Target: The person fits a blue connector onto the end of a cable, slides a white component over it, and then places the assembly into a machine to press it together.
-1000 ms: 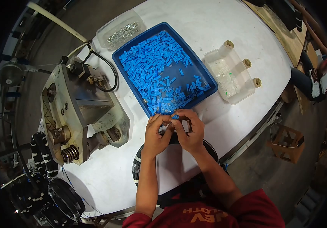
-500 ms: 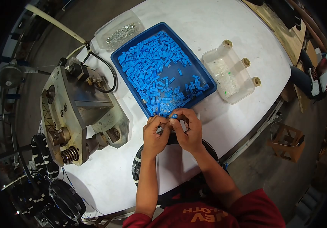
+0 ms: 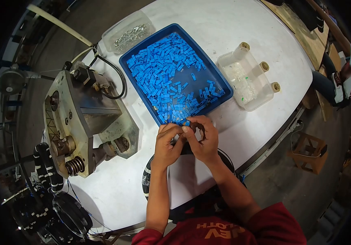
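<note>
At the near corner of a dark blue tray [image 3: 223, 75], my two hands meet fingertip to fingertip. My right hand [image 3: 205, 141] is closed in a pinch on a small blue plastic piece [image 3: 187, 123], mostly covered by the fingers. My left hand [image 3: 167, 146] is closed too, its thumb and forefinger pressed together beside that piece; whatever they grip is hidden. Just beyond the fingers, the tray holds a heap of similar blue plastic pieces [image 3: 155, 69], thickest along its left side.
A metal press-like machine [image 3: 89, 118] stands on the white table [image 3: 257, 28] at left. Behind the tray sits a clear container [image 3: 147, 20] of small metal parts. To the right is another clear container [image 3: 261, 96] with translucent pieces, beside several tan rolls [image 3: 264, 66]. Another person's leg [image 3: 324, 87] shows far right.
Both hands have shifted very slightly to the right, and the fingers have adjusted a little around the blue piece. The tray and containers look the same.
</note>
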Demonstrator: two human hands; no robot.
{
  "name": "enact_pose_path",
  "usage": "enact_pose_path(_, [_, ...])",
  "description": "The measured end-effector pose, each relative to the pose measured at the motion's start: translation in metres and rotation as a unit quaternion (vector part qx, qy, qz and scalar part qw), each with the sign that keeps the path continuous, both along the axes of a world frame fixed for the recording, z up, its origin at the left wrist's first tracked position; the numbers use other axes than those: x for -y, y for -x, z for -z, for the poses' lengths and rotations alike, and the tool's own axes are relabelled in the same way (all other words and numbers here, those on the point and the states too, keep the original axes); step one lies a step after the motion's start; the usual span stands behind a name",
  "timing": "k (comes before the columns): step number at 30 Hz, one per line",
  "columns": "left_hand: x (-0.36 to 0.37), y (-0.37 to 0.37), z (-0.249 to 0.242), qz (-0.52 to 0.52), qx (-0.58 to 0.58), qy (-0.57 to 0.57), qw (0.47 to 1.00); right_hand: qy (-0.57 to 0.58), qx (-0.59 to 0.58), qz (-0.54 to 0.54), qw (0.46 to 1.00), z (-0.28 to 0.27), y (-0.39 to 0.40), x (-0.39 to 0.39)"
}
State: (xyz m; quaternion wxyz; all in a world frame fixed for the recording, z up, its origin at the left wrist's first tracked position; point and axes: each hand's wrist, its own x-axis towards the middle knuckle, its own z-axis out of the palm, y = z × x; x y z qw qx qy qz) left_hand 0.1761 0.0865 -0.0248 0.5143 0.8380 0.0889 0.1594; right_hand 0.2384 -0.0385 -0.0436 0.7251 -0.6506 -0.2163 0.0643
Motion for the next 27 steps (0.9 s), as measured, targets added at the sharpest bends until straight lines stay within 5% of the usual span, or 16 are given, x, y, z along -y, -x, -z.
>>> enact_pose_path(25, [0.006, -0.001, 0.003, -0.036, 0.002, -0.019, 0.999, 0.023, -0.055, 0.009, 0.998, -0.011, -0.008, 0.001])
enact_pose_path(27, [0.005, -0.001, 0.004, -0.035, -0.005, -0.022, 0.999, 0.006, 0.011, 0.005, 1.0, -0.005, -0.008, 0.0])
